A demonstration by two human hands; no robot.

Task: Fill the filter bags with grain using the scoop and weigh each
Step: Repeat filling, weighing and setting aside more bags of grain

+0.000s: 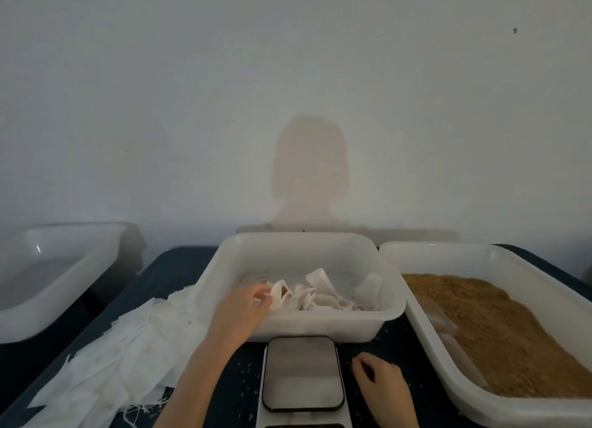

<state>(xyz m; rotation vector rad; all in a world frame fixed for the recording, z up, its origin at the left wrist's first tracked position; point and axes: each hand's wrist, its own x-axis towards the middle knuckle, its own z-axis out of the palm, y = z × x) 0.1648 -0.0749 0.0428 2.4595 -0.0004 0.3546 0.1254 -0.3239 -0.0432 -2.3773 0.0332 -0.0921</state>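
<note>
Writing or brand marks cannot be read anywhere; the scale, white with a dark-rimmed glossy platform, is cut off at the bottom edge, so its display stays out of sight. It sits on the dark table just in front of the middle tub, a translucent white tub holding a heap of crumpled filter bags, at least one showing brown grain inside. The left hand reaches over that tub's near-left rim, its fingertips pinching the edge of one filter bag. The right hand rests on the table just right of the scale, fingers loosely curled and holding nothing. A spread of flat empty bags lies left of the tub, threads trailing. The right tub holds brown grain; a pale shape half buried in it is hard to make out. A third tub stands at far left, its contents unclear.
</note>
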